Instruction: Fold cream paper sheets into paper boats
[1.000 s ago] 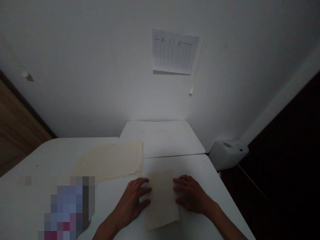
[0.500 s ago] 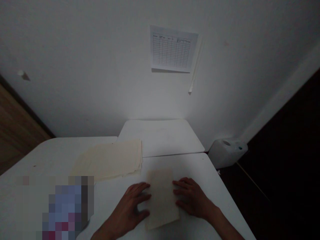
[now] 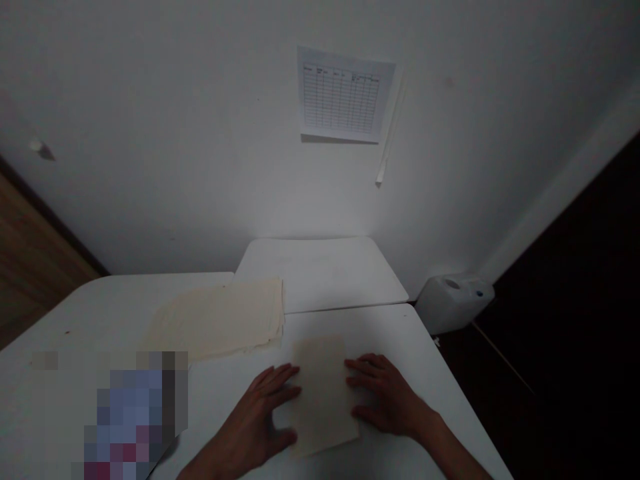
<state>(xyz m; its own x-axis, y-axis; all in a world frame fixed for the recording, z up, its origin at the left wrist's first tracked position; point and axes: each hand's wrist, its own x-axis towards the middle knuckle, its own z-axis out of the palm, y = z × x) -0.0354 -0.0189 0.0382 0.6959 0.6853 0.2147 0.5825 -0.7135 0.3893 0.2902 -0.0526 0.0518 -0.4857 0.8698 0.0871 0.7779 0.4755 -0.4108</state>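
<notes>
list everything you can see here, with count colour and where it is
folded cloth: 1, beige, flat on the near table between the hands
cloth stack: 1 pile, cream, on the table behind and left of the folded cloth
tables: at least 2, white, one against the wall, one under the hands
printed chart: 1, white with a grid, on the wall
container: 1, white, on the floor right of the tables
wooden panel: 1, brown, far left
left hand: 1, flat, fingers at the folded cloth's left edge
right hand: 1, flat, fingertips at its right edge
</notes>
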